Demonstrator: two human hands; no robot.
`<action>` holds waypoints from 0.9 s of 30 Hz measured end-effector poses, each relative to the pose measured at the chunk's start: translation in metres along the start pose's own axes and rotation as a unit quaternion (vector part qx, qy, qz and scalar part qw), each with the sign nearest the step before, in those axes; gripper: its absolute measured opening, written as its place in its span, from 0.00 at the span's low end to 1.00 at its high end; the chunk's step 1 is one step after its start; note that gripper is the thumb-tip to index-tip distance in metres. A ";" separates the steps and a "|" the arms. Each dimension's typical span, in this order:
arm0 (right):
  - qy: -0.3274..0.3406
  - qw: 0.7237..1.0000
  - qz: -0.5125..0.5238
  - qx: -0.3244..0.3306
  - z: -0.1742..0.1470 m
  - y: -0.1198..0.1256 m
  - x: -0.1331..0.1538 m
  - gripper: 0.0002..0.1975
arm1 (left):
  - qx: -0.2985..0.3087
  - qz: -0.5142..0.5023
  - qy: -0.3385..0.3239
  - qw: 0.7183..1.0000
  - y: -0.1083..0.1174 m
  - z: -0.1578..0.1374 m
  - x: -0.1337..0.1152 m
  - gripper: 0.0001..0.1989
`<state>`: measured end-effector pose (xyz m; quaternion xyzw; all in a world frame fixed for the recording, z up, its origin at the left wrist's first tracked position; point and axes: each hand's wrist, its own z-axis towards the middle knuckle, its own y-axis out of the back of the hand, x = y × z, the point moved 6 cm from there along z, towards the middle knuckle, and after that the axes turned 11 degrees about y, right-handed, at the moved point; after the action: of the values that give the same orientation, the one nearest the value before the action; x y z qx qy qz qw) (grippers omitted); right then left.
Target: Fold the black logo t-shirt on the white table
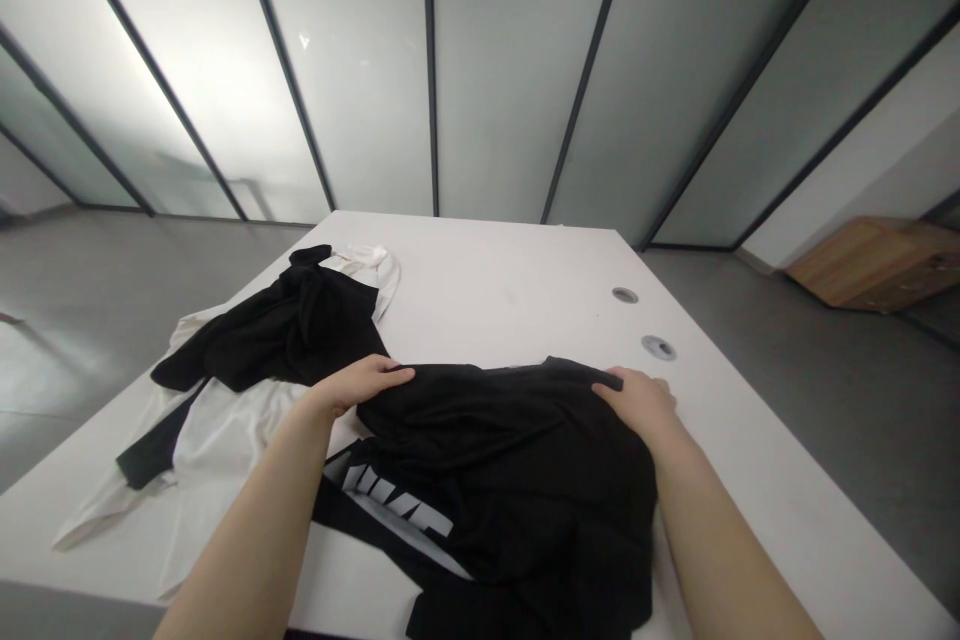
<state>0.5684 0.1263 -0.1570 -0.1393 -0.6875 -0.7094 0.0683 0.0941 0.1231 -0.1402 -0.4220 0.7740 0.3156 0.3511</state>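
A black garment with white printed lettering (525,480) lies bunched on the white table in front of me. My left hand (364,382) pinches its far edge at the left corner, thumb on top. At the right end of that same edge, my right hand (637,400) grips the cloth between thumb and fingers. Between the two hands the edge runs nearly straight. The lettering shows upside down on the lower left part. Most of the fingers are hidden under the fabric.
Left of my hands lies a pile with a black garment (300,325) on top of white clothing (225,430). Two round cable grommets (658,348) are set in the right side of the white table (495,280). Frosted glass panels (495,70) stand behind; a wooden cabinet (877,265) is at far right.
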 end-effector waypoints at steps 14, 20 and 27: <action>-0.027 0.801 0.597 0.043 -0.028 0.000 0.030 0.27 | -0.025 -0.024 -0.001 0.999 0.022 -0.003 0.016 0.22; -0.013 0.892 0.444 0.083 -0.018 -0.008 0.031 0.13 | -0.021 0.040 0.095 0.994 0.016 -0.010 0.017 0.30; 0.013 0.772 0.619 0.143 -0.046 0.003 0.051 0.21 | 0.009 -0.193 -0.101 0.976 0.027 -0.028 0.009 0.25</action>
<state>0.5159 0.0854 -0.1397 -0.5141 -0.5447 -0.4091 0.5211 0.0595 0.1091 -0.1270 -0.5260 0.6416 0.2756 0.4855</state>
